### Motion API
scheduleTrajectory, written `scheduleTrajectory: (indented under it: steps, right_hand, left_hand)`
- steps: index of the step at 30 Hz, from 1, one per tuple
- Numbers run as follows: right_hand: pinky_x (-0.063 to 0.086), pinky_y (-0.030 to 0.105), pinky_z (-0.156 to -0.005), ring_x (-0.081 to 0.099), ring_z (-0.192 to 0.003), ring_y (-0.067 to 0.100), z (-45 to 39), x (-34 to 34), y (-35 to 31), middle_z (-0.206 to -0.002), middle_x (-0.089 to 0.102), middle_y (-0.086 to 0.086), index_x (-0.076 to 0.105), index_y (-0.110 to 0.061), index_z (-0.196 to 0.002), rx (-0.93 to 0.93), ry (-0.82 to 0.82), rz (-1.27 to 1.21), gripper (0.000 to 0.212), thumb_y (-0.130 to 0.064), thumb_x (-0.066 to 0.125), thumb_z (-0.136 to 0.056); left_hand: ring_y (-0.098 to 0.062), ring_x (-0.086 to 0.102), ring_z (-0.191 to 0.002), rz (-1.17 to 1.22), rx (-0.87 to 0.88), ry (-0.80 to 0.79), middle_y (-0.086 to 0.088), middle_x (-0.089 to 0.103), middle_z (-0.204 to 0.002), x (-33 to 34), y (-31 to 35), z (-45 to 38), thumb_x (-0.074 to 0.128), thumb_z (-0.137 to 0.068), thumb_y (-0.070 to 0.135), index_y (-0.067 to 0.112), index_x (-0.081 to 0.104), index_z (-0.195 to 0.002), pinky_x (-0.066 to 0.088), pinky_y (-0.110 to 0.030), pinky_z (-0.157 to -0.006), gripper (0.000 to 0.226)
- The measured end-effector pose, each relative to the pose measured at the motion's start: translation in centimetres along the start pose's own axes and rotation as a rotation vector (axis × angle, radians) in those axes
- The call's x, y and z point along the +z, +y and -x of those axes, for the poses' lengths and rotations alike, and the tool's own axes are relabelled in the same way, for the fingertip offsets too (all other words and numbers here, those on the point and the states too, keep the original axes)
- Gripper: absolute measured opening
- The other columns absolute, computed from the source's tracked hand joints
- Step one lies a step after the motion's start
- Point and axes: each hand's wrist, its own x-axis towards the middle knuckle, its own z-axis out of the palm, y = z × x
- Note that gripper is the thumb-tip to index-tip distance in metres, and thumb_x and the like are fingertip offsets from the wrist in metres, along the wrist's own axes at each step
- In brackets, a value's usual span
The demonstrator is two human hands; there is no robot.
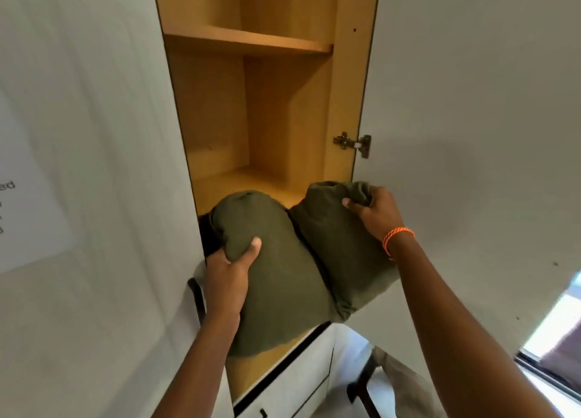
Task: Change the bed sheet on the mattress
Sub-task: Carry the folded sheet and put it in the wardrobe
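Head view shows both my arms reaching up, left hand point(231, 268) and right hand point(375, 211) each gripping the folded olive sheet point(292, 269) at the open cupboard point(251, 103); the left door's notice point(28, 197) is unreadable.

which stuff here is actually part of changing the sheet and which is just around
Part of the job:
- olive green folded sheet, at the front edge of the open cupboard
- left hand gripping its left bulge
- right hand gripping its upper right corner

Just around:
- cupboard door hinge
- printed notice on the left panel
- orange wristband
- black handle
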Motion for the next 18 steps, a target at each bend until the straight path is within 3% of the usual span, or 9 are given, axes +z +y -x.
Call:
scheduleTrajectory:
  steps: [5, 10, 13, 15, 18]
  right_hand:
    - [0.057, 0.052, -0.093, 0.070, -0.101, 0.027, -8.6, 0.7, -3.3, -0.106, 0.074, 0.004, 0.072, -0.020, -0.114, -0.090, 0.080, 0.014, 0.045, -0.050, 0.076, -0.081]
    - [0.058, 0.052, -0.091, 0.069, -0.100, 0.027, -17.0, 2.4, -6.1, -0.106, 0.074, 0.003, 0.070, -0.022, -0.114, -0.186, 0.032, -0.010, 0.069, -0.073, 0.062, -0.068]
    - [0.056, 0.046, -0.093, 0.068, -0.100, 0.026, -22.0, 3.9, -7.4, -0.102, 0.071, 0.001, 0.068, -0.020, -0.108, -0.203, -0.006, -0.078, 0.049, -0.059, 0.073, -0.080]
    - [0.055, 0.040, -0.091, 0.067, -0.100, 0.025, -24.9, 5.5, -7.4, -0.102, 0.069, 0.001, 0.063, -0.020, -0.107, -0.171, -0.062, -0.182, 0.035, -0.044, 0.079, -0.087]
    - [0.055, 0.036, -0.089, 0.068, -0.109, 0.028, -28.5, 9.3, -6.0, -0.113, 0.070, 0.005, 0.065, -0.013, -0.123, -0.126, -0.181, -0.201, 0.046, -0.041, 0.079, -0.089]
  left_hand:
    - [-0.026, 0.062, -0.109, -0.149, 0.144, 0.204, 0.000, 0.066, -0.118, 3.0, 4.5, -4.5, 0.066, -0.095, 0.060, 0.016, 0.065, -0.131, 0.046, -0.037, -0.090, 0.057]
    - [-0.039, 0.060, -0.119, -0.233, 0.185, 0.417, -0.011, 0.066, -0.131, 5.7, 7.8, -9.0, 0.064, -0.099, 0.055, 0.017, 0.061, -0.135, 0.044, -0.044, -0.088, 0.053]
    - [-0.042, 0.052, -0.132, -0.234, 0.122, 0.600, -0.014, 0.058, -0.142, 5.9, 8.4, -13.0, 0.067, -0.098, 0.053, 0.015, 0.057, -0.142, 0.039, -0.053, -0.109, 0.058]
    - [-0.043, 0.051, -0.134, -0.229, 0.094, 0.711, -0.017, 0.056, -0.145, 5.2, 8.3, -16.0, 0.071, -0.096, 0.048, 0.011, 0.058, -0.140, 0.035, -0.051, -0.113, 0.059]
    - [-0.044, 0.050, -0.135, -0.316, -0.012, 0.818, -0.023, 0.055, -0.144, 3.9, 7.4, -20.0, 0.075, -0.095, 0.040, 0.005, 0.058, -0.137, 0.032, -0.055, -0.116, 0.057]
